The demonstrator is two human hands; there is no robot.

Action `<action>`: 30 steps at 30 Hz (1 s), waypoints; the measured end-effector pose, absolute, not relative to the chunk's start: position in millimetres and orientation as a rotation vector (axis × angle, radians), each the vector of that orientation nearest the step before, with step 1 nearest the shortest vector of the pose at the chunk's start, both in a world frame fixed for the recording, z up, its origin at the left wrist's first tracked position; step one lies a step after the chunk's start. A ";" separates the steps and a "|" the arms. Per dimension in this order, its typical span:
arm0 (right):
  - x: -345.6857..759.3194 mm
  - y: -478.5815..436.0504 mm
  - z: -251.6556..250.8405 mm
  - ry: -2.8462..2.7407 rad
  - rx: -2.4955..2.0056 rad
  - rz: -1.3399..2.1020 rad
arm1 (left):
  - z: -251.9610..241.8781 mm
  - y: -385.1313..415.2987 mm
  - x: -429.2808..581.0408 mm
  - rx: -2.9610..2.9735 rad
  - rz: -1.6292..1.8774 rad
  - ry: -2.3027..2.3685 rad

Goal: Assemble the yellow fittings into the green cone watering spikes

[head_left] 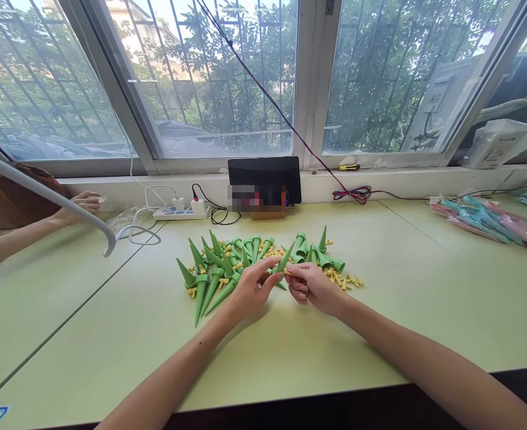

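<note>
My left hand [255, 283] is closed on a green plastic watering spike [285, 257], its tip pointing up and away. Close against the spike's lower end, my right hand [311, 283] pinches a small yellow plastic valve [287, 271]; most of it is covered by my fingers. Behind and left of my hands lies a heap of green spikes [213, 286], some with yellow valves on them. More spikes [321, 258] lie at the right. Loose yellow valves [345, 280] are scattered just beyond my right hand.
Another person's hand [84, 204] reaches in at the left, near a white lamp arm [61, 194]. Along the back are a power strip [180, 212], a dark screen [264, 173] and a coiled cable [353, 193]. Bagged items [487, 218] lie at the far right.
</note>
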State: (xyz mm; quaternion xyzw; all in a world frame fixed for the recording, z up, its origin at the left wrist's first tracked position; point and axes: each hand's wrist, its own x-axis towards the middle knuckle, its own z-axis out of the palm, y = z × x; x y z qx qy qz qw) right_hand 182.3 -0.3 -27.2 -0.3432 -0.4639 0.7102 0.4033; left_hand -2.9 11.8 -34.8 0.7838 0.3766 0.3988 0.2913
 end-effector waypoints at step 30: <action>184.6 -4.9 -29.8 -1.798 -1.035 0.766 | -23.0 3.5 6.4 1.766 1.023 0.971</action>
